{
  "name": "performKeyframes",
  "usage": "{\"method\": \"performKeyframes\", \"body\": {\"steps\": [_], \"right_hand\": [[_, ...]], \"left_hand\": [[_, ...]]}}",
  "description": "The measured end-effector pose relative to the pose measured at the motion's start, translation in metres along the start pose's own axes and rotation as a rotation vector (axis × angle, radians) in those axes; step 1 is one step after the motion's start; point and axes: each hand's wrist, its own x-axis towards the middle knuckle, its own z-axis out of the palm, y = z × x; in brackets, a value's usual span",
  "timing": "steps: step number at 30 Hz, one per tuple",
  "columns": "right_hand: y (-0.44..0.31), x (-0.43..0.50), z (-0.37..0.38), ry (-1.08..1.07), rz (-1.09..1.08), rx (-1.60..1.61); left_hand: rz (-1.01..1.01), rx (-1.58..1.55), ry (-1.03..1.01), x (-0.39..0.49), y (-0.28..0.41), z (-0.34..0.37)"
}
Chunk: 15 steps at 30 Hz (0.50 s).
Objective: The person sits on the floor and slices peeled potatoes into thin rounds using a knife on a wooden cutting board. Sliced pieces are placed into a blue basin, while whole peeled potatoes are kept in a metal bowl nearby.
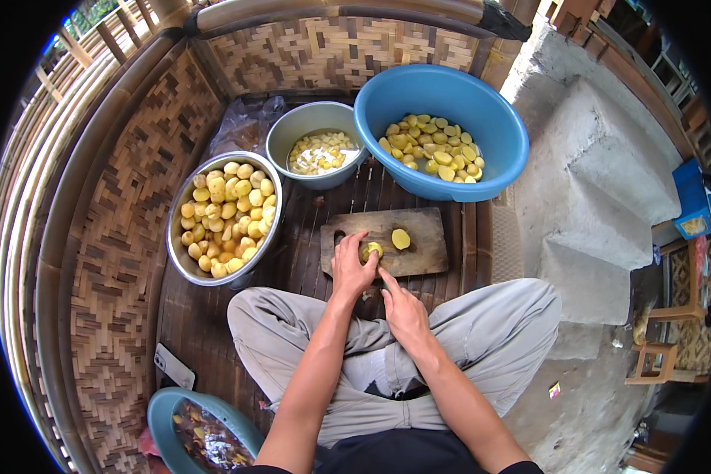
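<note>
A wooden cutting board (420,260) lies on the slatted bamboo floor before my crossed legs. My left hand (352,260) rests over its left half, thumb and fingers closed on a peeled potato piece (373,249). My right hand (404,308), at the board's near edge, grips a knife with a green handle (385,285); its blade is mostly hidden. A cut potato slice (400,239) lies flat on the board, right of the held piece.
Beyond the board stand a metal bowl of peeled potatoes (175,237), a grey-green basin with small pieces in water (278,133) and a blue basin of potato pieces (512,142). A phone (175,367) and a teal basin of scraps (160,415) are at lower left. Woven bamboo walls border the floor.
</note>
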Motion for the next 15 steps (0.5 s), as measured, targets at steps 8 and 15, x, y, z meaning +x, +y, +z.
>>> {"method": "performKeyframes", "body": {"steps": [8, 15], "right_hand": [[-0.012, -0.019, -0.015, -0.006, -0.040, 0.023], [-0.027, -0.046, -0.063, -0.106, 0.088, -0.095]], "left_hand": [[-0.032, -0.036, -0.072, 0.007, -0.003, -0.002], [0.013, -0.113, -0.169, 0.009, -0.016, -0.008]]}}
